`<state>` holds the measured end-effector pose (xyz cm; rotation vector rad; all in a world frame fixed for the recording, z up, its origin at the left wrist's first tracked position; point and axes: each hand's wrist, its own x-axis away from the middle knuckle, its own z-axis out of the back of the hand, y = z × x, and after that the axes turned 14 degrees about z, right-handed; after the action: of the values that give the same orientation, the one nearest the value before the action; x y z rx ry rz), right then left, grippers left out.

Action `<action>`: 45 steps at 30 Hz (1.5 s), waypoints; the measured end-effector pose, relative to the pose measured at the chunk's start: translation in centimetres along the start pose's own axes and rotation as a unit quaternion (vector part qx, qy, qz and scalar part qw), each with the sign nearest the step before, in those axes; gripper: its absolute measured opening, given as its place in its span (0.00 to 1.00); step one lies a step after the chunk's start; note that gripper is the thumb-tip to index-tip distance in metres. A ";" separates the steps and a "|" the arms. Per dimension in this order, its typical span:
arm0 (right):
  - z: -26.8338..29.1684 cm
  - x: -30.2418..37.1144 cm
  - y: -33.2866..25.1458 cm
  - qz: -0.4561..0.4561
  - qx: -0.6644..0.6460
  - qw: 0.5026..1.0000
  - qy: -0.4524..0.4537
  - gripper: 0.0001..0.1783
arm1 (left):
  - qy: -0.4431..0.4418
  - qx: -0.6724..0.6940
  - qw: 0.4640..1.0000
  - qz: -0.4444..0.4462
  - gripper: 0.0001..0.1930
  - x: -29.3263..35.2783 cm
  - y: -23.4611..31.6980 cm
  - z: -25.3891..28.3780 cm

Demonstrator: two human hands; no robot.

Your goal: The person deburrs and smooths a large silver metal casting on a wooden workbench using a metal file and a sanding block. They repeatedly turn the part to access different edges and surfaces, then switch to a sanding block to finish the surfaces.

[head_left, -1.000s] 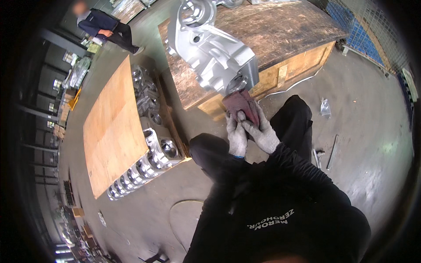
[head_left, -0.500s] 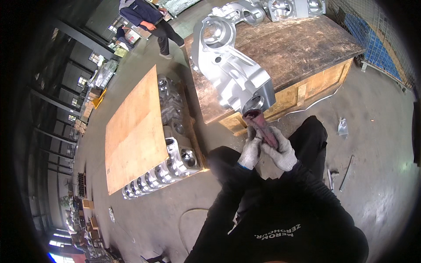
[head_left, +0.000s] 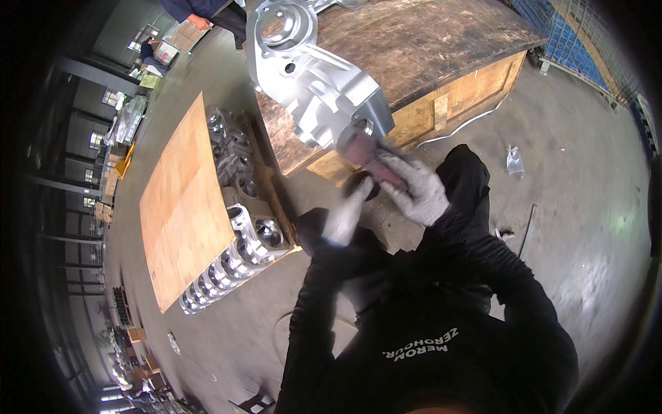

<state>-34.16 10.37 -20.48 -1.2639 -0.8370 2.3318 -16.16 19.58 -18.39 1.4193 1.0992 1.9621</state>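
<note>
Grips 1 maroon roll (head_left: pixel 372 160) with right hand (head_left: pixel 419 192) at lower end of metal casting (head_left: pixel 324 86). Judge roll light, pliable; hold around near end. Cannot tell grip of left hand (head_left: pixel 345 214): blurred, beside dark round object (head_left: pixel 363 185).

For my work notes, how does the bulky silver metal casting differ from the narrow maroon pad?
The silver casting is shiny; the maroon pad looks dull. The casting is much bigger than the pad. The casting sits over the brown wooden crate, while the pad is held in the gloved right hand.
</note>
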 end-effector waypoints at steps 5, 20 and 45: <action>2.0 -3.2 1.4 0.134 0.282 0.938 -0.153 0.35 | 0.194 -0.056 0.920 -0.336 0.14 -0.9 5.0 3.5; 2.0 -6.9 5.7 0.135 0.264 0.934 -0.202 0.28 | 0.156 -0.521 0.577 -0.609 0.09 -12.7 22.5 -2.5; -2.7 -6.1 3.9 -0.249 -0.372 0.889 0.100 0.21 | 0.171 -0.552 0.602 -0.551 0.11 -10.5 23.4 -3.6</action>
<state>-28.69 4.84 -20.32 -1.3019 -1.8265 1.4689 -14.13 -2.72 -5.43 -0.3554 0.3756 1.3299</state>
